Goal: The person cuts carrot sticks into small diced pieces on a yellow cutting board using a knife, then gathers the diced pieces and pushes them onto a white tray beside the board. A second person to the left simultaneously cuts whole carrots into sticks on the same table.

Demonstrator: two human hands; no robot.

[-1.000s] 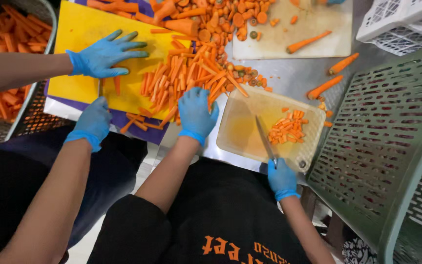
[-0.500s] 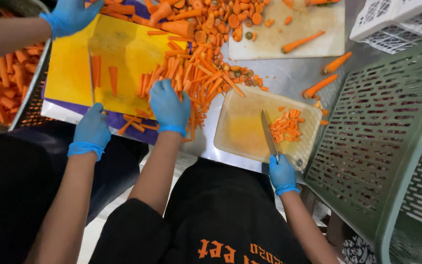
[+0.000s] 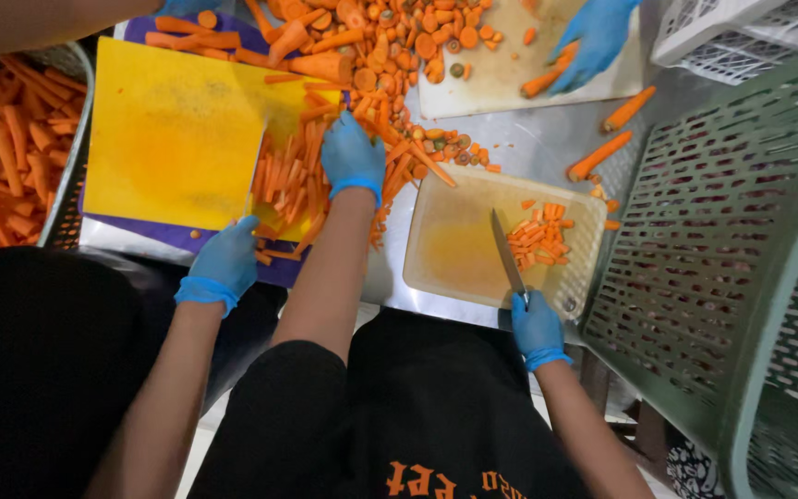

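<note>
A heap of carrot sticks point(image 3: 302, 176) lay under the left hand point(image 3: 353, 157), whose fingers curled over them, apparently gathering more for cutting. The right hand point(image 3: 536, 328) gripped a knife point(image 3: 507, 251), blade beside cut pieces point(image 3: 538, 236) on the cutting board point(image 3: 459, 249). The next move likely called for carrying sticks rightward to that board.

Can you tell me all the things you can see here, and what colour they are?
Yellow cutting board: one, yellow, left on the metal table.
Pale cutting board: one, cream, in front of the person.
Second pale board: one, cream, far side.
Carrot sticks: small pile, orange, on the near pale board.
Carrot pile: many, orange, table middle.
Crate: one, green, right.
White basket: one, top right.
Co-workers' gloved hands: blue, left and far side.
Knife: one, dark blade.
Left hand: blue glove, on carrots.
Right hand: blue glove, holding the knife.
</note>
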